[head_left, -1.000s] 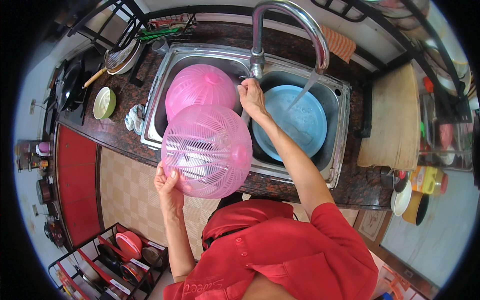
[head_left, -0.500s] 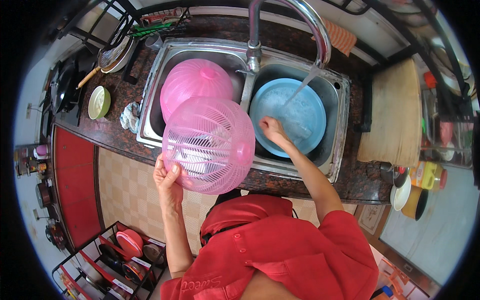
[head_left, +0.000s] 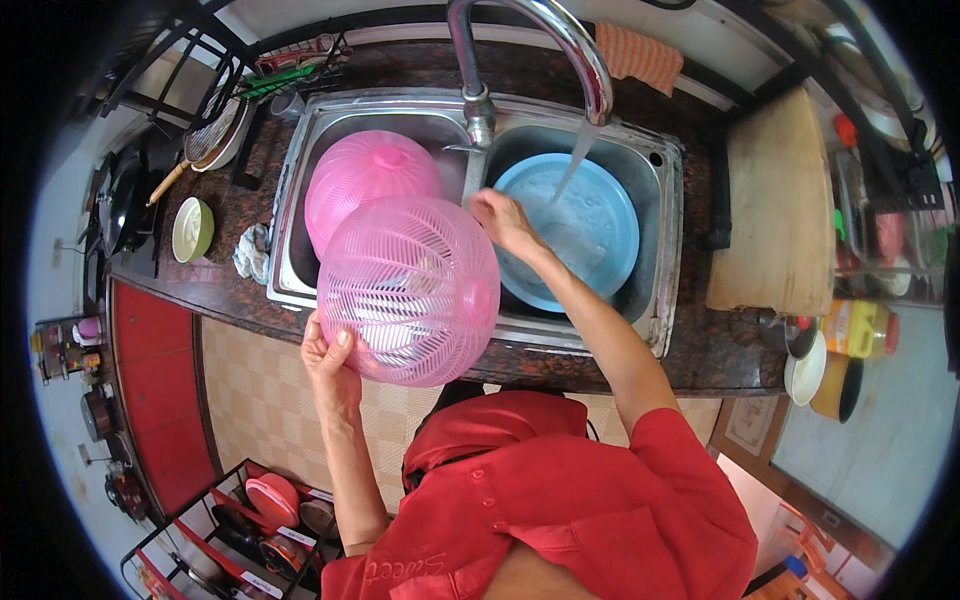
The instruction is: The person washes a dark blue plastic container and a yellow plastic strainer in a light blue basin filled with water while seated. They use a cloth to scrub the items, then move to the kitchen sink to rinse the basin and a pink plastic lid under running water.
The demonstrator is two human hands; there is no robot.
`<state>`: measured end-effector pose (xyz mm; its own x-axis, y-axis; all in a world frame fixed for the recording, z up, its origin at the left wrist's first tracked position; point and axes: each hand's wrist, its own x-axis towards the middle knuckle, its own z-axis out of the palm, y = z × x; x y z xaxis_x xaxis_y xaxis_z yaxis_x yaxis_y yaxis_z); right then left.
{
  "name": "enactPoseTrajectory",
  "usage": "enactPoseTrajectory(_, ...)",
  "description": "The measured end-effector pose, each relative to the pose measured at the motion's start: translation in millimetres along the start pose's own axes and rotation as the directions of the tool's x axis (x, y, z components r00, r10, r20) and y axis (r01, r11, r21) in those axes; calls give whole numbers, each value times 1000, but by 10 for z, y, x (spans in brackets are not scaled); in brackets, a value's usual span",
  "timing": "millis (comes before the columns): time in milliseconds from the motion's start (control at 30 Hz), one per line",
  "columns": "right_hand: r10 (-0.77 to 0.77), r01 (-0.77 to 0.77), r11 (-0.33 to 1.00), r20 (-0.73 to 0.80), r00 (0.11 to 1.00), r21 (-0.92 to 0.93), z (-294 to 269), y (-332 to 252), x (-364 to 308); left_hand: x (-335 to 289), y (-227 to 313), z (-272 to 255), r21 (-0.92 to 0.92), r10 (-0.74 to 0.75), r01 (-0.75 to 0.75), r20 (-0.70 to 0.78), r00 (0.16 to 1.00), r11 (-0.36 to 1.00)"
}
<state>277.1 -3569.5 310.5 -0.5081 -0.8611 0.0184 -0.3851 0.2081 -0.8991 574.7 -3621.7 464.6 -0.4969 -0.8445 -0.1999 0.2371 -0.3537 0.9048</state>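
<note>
My left hand [head_left: 332, 355] grips the near left rim of a pink slatted plastic food cover [head_left: 408, 292], holding it tilted over the sink's front edge. My right hand [head_left: 503, 220] is beside the cover's upper right side, over the left edge of a blue basin [head_left: 622, 190]. Its fingers are curled, and what they hold, if anything, is hidden. Sudsy water fills the basin, and a stream falls into it from the chrome tap [head_left: 598, 95]. A second pink food cover [head_left: 375, 170] sits in the left sink bowl, partly hidden behind the held one.
A green bowl [head_left: 193, 229] and a crumpled cloth [head_left: 252, 252] lie on the counter left of the sink. A wooden board [head_left: 775, 215] stands at the right. Behind the tap hangs an orange striped cloth [head_left: 638, 58]. A rack with pans and lids [head_left: 272, 500] stands low left.
My right hand has moved from above the basin water up and left to the cover's side. My left hand still holds the cover in nearly the same place. The view has shifted slightly.
</note>
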Motion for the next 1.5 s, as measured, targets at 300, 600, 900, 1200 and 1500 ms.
enactPoseTrajectory(300, 469, -338, 731, -78, 880, 593, 200, -451, 772, -150, 98, -25, -39, 75, -80, -124, 989, 996)
enactPoseTrajectory(600, 501, -364, 445, 109, 859, 818, 259, -467, 791, -41, 30, -38, -76, 40, -47, -94, 995, 996)
enactPoseTrajectory(900, 515, -325, 404, 81, 853, 855, 318, -473, 834, 2, 48, -187, -89, 33, -35, -14, 999, 995)
enactPoseTrajectory(1200, 531, -312, 454, 28, 847, 835, 340, -485, 816, 74, 175, -386, -250, 32, -38, -30, 999, 968)
enactPoseTrajectory(1500, 532, -248, 469, -47, 845, 848, 415, -498, 810, 341, 148, -1015, -530, -87, 49, -48, 995, 847)
